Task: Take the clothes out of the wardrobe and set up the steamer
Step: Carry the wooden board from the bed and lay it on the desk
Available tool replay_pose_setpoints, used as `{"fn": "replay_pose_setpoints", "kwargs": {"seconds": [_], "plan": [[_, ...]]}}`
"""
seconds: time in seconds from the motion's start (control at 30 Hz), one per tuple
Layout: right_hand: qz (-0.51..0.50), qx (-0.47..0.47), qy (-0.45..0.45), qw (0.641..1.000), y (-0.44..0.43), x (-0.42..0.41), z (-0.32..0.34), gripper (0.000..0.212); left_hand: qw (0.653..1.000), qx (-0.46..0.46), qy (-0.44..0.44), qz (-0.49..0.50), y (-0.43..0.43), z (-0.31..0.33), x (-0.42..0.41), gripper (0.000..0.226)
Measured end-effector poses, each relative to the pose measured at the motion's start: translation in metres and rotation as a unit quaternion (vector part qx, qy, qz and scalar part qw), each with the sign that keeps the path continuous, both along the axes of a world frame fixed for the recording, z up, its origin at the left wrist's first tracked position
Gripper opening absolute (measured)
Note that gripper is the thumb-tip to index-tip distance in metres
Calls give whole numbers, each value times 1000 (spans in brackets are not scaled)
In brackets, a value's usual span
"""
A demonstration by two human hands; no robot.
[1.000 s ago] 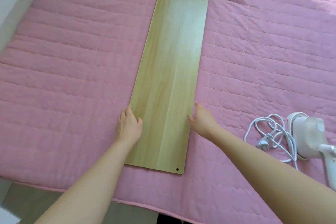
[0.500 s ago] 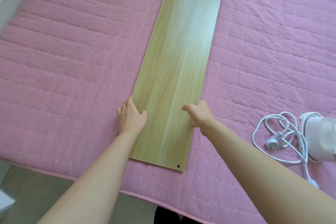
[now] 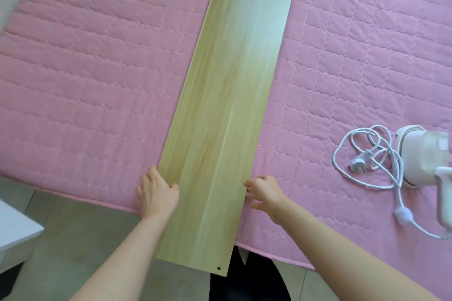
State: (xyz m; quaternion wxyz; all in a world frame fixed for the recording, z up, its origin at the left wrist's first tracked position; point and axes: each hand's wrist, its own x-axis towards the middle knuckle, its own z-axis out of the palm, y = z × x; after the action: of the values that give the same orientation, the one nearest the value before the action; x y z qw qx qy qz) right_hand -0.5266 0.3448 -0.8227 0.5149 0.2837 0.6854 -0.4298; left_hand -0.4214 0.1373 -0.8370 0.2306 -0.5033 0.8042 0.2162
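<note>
Pale wood-grain board [image 3: 227,115], flat and lengthwise on pink quilted bedspread [image 3: 97,68], near end overhanging the bed edge. Judged stiff, smooth-faced and fairly light, though long enough to swing; best taken by both long edges, near the overhanging end. Left hand [image 3: 156,193] gripping left edge, thumb on top face. Right hand [image 3: 265,190] with fingers curled onto right edge, pinching it; underside hidden. White steamer [image 3: 423,154] on bedspread well right of board, coiled cord [image 3: 402,214] and loose plug [image 3: 357,173] beside it. No clothes visible.
</note>
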Motion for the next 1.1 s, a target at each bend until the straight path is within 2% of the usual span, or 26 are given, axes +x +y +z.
{"fn": "replay_pose_setpoints", "kwargs": {"seconds": [0.07, 0.13, 0.23, 0.33, 0.47, 0.63, 0.77, 0.97, 1.1], "plan": [[10, -16, -19, 1000, 4, -7, -3, 13, 998, 5, -58, 24, -8, 0, -7, 66], [20, -31, 18, 999, 0, -24, -6, 12, 995, 29, -67, 68, -22, -5, -31, 63], [28, -38, 72, 996, -13, -63, -5, 8, 990, 73, 10, 120, -42, -10, -85, 57], [24, -37, 103, 994, -22, -102, -7, 10, 991, 92, 72, 70, -44, -8, -133, 58], [29, -9, 108, 994, -29, -126, -11, 32, 992, 83, 91, 39, -40, -6, -160, 62], [36, 11, 101, 994, -36, -113, -2, 46, 998, 36, 58, -7, -32, -10, -144, 62], [32, 19, 88, 995, -45, -91, 8, 38, 999, 16, 42, 7, -29, -13, -130, 62], [75, 32, 43, 996, -46, -30, 10, 62, 999, 3, 29, 18, -31, -15, -63, 60], [93, 22, 4, 995, -42, 12, 14, 54, 999, 4, -25, 39, -35, -12, -24, 58]]}}
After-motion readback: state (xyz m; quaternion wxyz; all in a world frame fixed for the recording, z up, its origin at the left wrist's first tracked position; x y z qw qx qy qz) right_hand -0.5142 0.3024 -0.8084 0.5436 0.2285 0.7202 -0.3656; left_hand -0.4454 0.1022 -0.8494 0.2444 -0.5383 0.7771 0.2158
